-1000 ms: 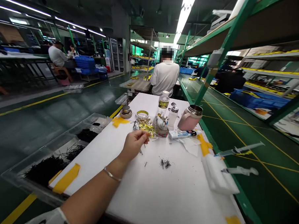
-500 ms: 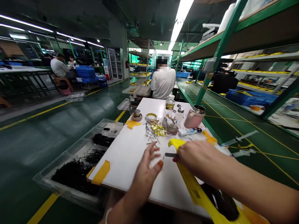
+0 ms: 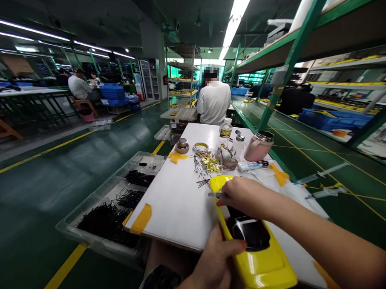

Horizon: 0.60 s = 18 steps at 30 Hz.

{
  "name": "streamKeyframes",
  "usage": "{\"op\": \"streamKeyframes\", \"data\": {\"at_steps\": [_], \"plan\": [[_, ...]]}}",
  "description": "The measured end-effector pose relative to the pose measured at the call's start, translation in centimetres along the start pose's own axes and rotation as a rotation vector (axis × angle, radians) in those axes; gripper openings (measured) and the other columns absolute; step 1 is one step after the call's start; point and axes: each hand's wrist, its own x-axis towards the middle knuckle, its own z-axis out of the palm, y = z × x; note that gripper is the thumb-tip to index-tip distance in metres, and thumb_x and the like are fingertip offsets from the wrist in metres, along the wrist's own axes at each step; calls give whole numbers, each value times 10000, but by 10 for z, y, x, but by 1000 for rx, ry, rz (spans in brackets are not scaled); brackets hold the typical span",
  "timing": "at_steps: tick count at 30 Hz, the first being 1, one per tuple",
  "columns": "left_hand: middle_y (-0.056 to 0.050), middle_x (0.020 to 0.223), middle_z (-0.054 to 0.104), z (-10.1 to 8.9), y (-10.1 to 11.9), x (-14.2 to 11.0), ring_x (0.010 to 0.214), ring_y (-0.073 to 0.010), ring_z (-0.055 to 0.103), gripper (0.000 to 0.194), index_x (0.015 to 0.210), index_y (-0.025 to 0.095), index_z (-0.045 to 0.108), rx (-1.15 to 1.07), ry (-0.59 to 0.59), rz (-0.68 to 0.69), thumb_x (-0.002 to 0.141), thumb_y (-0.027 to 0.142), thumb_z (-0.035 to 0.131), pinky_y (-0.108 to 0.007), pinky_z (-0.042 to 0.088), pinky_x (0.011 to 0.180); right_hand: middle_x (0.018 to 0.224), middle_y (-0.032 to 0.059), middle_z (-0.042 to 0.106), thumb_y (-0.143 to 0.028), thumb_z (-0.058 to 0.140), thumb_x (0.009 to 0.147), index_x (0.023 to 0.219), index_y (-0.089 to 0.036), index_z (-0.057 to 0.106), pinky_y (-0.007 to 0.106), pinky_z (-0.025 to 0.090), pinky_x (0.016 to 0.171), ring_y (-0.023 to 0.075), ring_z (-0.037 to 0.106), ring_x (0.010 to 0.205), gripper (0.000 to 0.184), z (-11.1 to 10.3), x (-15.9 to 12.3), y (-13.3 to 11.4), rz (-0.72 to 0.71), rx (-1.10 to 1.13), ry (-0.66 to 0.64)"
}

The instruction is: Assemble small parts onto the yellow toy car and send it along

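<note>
A yellow model car body (image 3: 267, 269) with a black windscreen and roof lies tilted above the table's near edge. My left hand (image 3: 215, 258) is closed around its near left side, thumb resting on top beside the black part. Over the car's far end, my right hand (image 3: 240, 195) is closed on a thin grey flat tool (image 3: 214, 195), whose end sticks out to the left. The tool's other end is hidden by my fingers, and I cannot tell its exact kind. Thin black pins (image 3: 204, 183) lie on the table just beyond the car.
The white table (image 3: 174, 203) bears small yellow and silver parts (image 3: 211, 164), a tape roll (image 3: 201, 147), a bottle (image 3: 225, 131), a glue tube (image 3: 252, 165) and a pink flask (image 3: 259, 146). Left stands a clear bin (image 3: 61, 226) of black parts. A person (image 3: 214, 103) sits ahead.
My left hand has gone from spread and empty to gripping the car. The car has turned to show its top. My right hand keeps the grey tool.
</note>
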Motion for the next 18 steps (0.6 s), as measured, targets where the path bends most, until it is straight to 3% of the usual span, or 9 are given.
{"op": "streamKeyframes", "data": {"at_steps": [5,9,14,18], "plan": [[-194,1176,703,-16,26,-4,1031,-297,686,616,1274,86,610,68,-30,-116,679,131,766,-409,505,956,734,62,714,-483,479,1028,824,-182,725,277,298,545,170,591,608,439,29,-16,33,-131,287,97],[-196,1261,674,-20,42,-12,1146,-323,664,549,1282,107,630,180,-23,-171,762,208,776,-413,507,987,777,69,732,-435,481,1034,853,-182,731,288,290,582,191,612,668,399,49,-12,29,-94,363,129],[-128,1497,532,-38,65,-33,1252,-347,614,684,1422,246,575,457,55,-219,787,349,808,-459,510,1020,797,61,745,-414,496,1028,821,-188,714,291,291,600,201,633,707,376,69,-3,26,-92,464,142],[-155,1200,727,-53,89,-48,1095,-312,689,653,1347,180,654,915,234,-243,794,504,779,-442,511,1011,787,63,739,-422,491,1031,809,-184,713,288,289,596,193,621,688,394,84,3,31,-93,478,135]]}}
